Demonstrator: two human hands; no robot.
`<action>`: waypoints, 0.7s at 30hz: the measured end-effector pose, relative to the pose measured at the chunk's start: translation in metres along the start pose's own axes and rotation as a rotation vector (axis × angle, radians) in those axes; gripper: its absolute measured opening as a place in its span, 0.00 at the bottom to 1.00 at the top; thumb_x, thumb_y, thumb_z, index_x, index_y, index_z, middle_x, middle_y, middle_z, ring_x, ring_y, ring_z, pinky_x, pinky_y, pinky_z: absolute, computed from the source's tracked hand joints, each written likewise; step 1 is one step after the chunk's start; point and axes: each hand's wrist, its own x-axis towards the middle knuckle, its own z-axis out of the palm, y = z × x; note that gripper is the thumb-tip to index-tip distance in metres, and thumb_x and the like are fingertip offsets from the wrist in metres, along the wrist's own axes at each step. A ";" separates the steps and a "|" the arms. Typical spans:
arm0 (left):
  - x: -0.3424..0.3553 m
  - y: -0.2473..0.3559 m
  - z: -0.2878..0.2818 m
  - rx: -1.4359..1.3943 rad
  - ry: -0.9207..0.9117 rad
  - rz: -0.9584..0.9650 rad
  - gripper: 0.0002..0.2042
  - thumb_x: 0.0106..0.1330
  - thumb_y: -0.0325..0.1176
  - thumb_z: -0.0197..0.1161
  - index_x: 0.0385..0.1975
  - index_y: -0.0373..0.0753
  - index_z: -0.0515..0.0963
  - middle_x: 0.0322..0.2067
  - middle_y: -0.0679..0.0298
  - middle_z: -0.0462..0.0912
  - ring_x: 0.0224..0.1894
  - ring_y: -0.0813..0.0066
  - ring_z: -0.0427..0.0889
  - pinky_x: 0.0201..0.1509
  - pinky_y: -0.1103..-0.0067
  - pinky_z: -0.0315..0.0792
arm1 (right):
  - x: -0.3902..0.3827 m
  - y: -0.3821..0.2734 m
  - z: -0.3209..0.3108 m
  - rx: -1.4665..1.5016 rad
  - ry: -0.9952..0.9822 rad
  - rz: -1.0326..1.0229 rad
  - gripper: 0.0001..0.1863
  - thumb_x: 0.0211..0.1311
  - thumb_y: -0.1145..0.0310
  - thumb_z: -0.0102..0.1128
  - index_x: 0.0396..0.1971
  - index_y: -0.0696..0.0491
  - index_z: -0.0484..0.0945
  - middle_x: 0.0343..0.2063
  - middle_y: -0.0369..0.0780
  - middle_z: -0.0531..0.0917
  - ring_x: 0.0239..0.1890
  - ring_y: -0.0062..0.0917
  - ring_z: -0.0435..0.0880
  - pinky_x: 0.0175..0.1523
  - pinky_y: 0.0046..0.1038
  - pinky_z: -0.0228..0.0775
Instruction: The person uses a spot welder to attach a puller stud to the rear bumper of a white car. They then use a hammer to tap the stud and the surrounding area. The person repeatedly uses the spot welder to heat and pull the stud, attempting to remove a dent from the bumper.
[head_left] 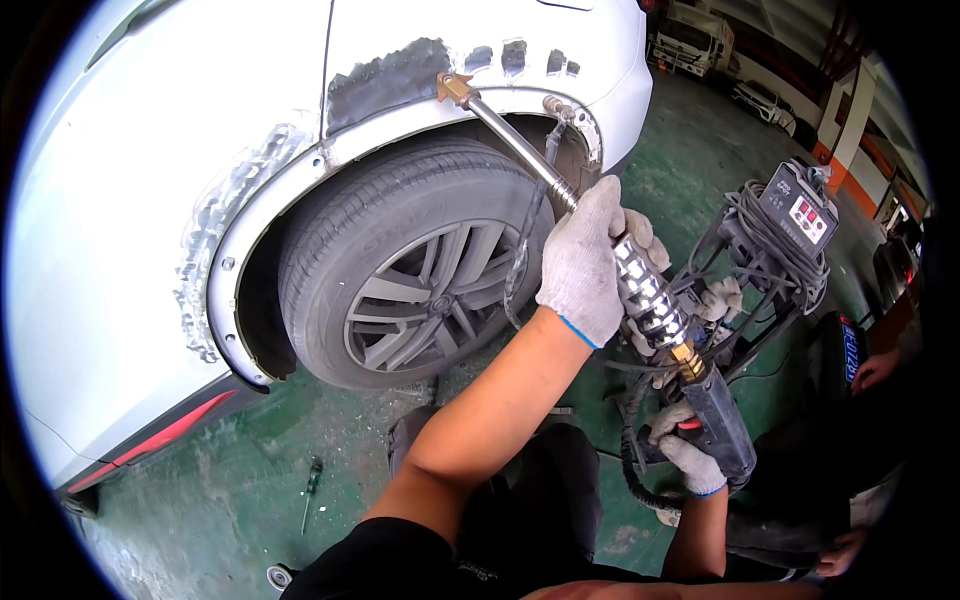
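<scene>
My left hand (585,265), in a pale knit glove, is closed around the shaft of a slide-hammer dent puller (652,300), just above its ribbed chrome part. My right hand (692,458), also gloved, grips the black handle by its red trigger. The puller slants up to the left, and its brass-coloured tip (457,88) meets the white car panel (250,60) at a dark, ground patch (385,85) above the wheel arch. Whether the tip is fixed there I cannot tell. Right of it, a clamp (560,108) with a cable sits on the arch edge.
Under the arch stands the wheel (430,270). A control box (800,205) with coiled cables tops a cart at right, where gloves (720,298) lie. A screwdriver (312,480) and a round disc (280,576) lie on the green floor. Another person's hand (876,370) shows at far right.
</scene>
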 end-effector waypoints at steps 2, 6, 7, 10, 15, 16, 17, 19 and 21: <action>-0.001 0.000 0.001 -0.007 0.001 -0.005 0.18 0.79 0.44 0.61 0.28 0.45 0.66 0.23 0.59 0.78 0.24 0.60 0.82 0.32 0.65 0.79 | 0.003 -0.003 -0.001 -0.039 -0.035 -0.065 0.12 0.55 0.68 0.76 0.37 0.57 0.85 0.34 0.39 0.87 0.41 0.30 0.85 0.56 0.37 0.78; -0.003 0.006 0.010 0.019 0.034 0.006 0.18 0.79 0.45 0.61 0.28 0.46 0.66 0.23 0.60 0.77 0.24 0.62 0.82 0.31 0.65 0.79 | 0.000 -0.009 0.005 -0.027 -0.004 -0.050 0.11 0.56 0.69 0.75 0.37 0.57 0.85 0.34 0.39 0.87 0.41 0.31 0.85 0.55 0.37 0.78; 0.000 0.011 0.010 0.017 0.027 0.000 0.18 0.79 0.45 0.61 0.28 0.46 0.66 0.23 0.60 0.77 0.24 0.62 0.81 0.31 0.65 0.79 | -0.001 -0.013 0.004 -0.061 -0.015 -0.036 0.11 0.56 0.69 0.75 0.37 0.57 0.85 0.34 0.39 0.87 0.41 0.31 0.85 0.55 0.36 0.78; 0.009 0.029 0.012 -0.006 0.023 0.041 0.18 0.80 0.46 0.60 0.27 0.47 0.66 0.22 0.62 0.77 0.23 0.63 0.81 0.30 0.66 0.78 | -0.006 -0.018 0.005 -0.086 0.012 0.025 0.09 0.57 0.71 0.72 0.37 0.56 0.84 0.35 0.39 0.86 0.41 0.31 0.85 0.55 0.35 0.78; -0.008 0.009 -0.003 -0.161 -0.297 -0.114 0.21 0.83 0.48 0.53 0.23 0.52 0.63 0.21 0.72 0.70 0.19 0.73 0.67 0.33 0.72 0.68 | 0.007 -0.049 0.009 -0.764 0.088 -0.072 0.13 0.50 0.74 0.74 0.37 0.52 0.82 0.34 0.39 0.84 0.41 0.34 0.85 0.49 0.35 0.78; -0.002 0.009 -0.013 -0.210 -0.481 -0.081 0.21 0.83 0.48 0.52 0.23 0.52 0.62 0.20 0.72 0.68 0.19 0.74 0.65 0.32 0.73 0.66 | 0.008 -0.041 0.012 -1.118 0.223 -0.234 0.15 0.48 0.74 0.75 0.37 0.51 0.82 0.33 0.39 0.83 0.39 0.35 0.84 0.46 0.35 0.78; 0.004 0.007 -0.020 -0.270 -0.672 -0.047 0.21 0.83 0.49 0.51 0.23 0.52 0.61 0.20 0.73 0.66 0.18 0.75 0.63 0.31 0.74 0.64 | 0.009 -0.035 0.010 -1.024 0.223 -0.300 0.15 0.48 0.73 0.76 0.37 0.51 0.82 0.33 0.39 0.83 0.38 0.35 0.85 0.46 0.35 0.78; 0.013 0.003 -0.032 -0.353 -0.836 -0.032 0.21 0.82 0.49 0.54 0.24 0.50 0.63 0.21 0.71 0.71 0.19 0.74 0.70 0.30 0.74 0.68 | 0.012 -0.019 0.007 -0.828 0.199 -0.428 0.16 0.47 0.70 0.78 0.36 0.52 0.82 0.34 0.40 0.84 0.35 0.37 0.85 0.47 0.35 0.79; -0.003 0.006 -0.002 0.024 -0.179 -0.057 0.18 0.81 0.47 0.58 0.27 0.48 0.67 0.23 0.68 0.75 0.22 0.72 0.77 0.29 0.73 0.73 | 0.009 -0.034 0.025 -0.232 0.014 -0.006 0.13 0.50 0.70 0.77 0.35 0.54 0.83 0.31 0.41 0.86 0.34 0.40 0.86 0.50 0.41 0.80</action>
